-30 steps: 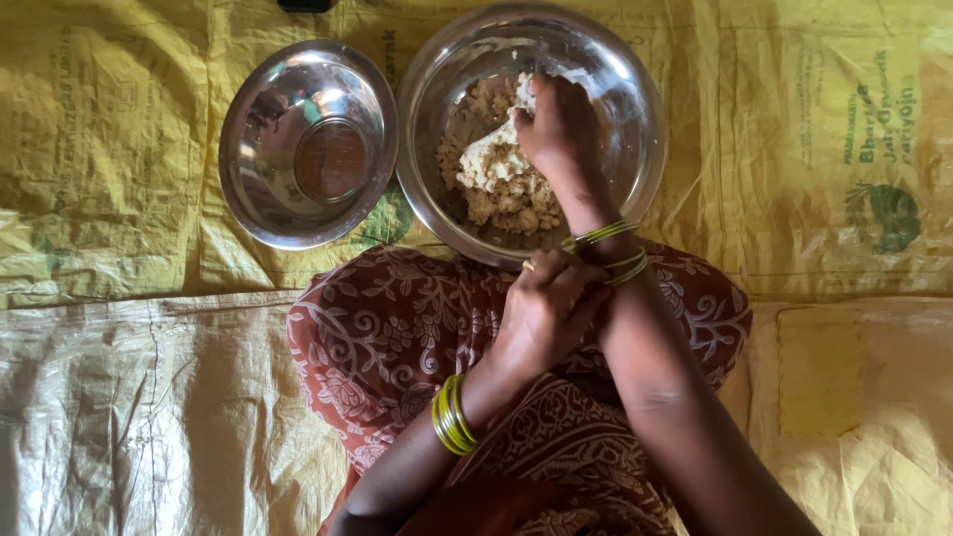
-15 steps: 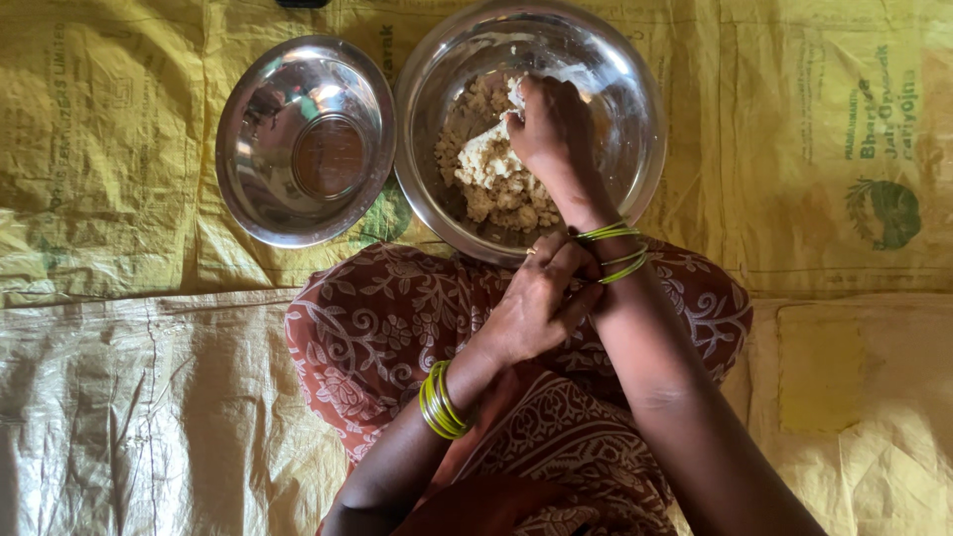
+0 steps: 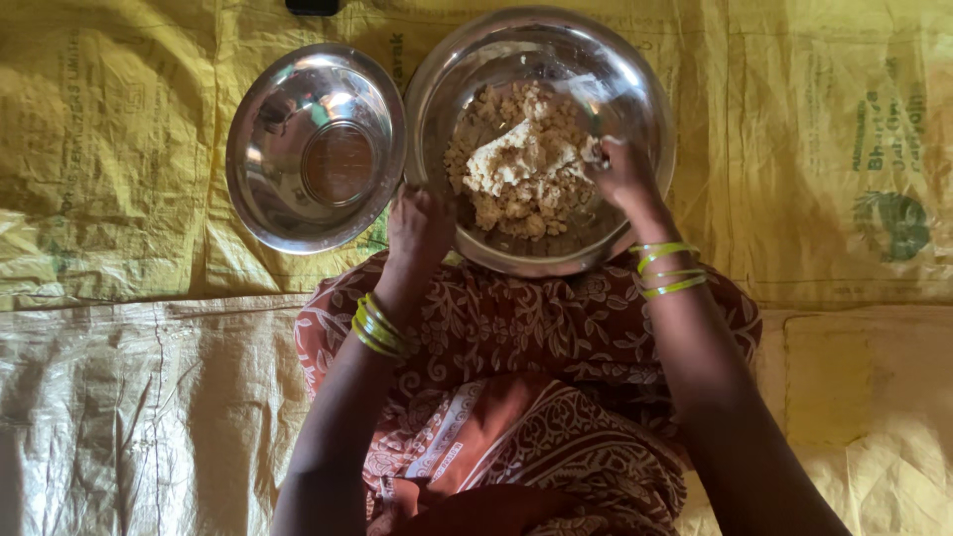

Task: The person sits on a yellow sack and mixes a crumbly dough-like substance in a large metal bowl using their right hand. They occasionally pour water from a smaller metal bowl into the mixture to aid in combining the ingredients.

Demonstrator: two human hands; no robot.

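An empty, round, shiny steel bowl sits at the left on the yellow woven sack mat. Just beside it, your left hand, wrist bent upward, grips the near rim of a larger round steel bowl with curled fingers. Inside lies a pale, crumbly dough lump, its long axis running roughly left to right. Your right hand reaches in from the right, fingers closed, pinching the dough's right edge.

An empty steel bowl rests on yellow sacking.
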